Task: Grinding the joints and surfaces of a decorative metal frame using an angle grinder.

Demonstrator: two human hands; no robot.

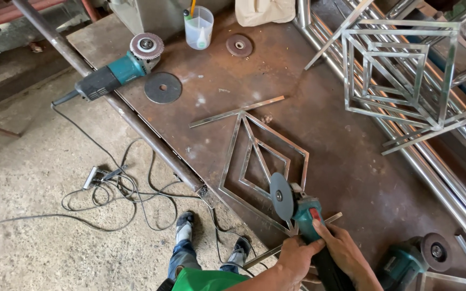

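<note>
My left hand [296,257] and my right hand [345,251] both grip the body of a green angle grinder [304,211]. Its dark disc [281,188] stands on edge over the lower part of a flat steel frame [232,152] made of nested diamond shapes, which lies on the rusty steel table [346,172]. The disc looks close to the frame's inner bars; I cannot tell whether it touches them.
A second grinder with a flap disc [120,67] lies at the table's far left, beside a loose dark disc [163,87]. A third grinder [413,261], a plastic cup [199,28], stacked diamond frames [400,70], steel tubes [449,178], floor cables [120,196] surround me.
</note>
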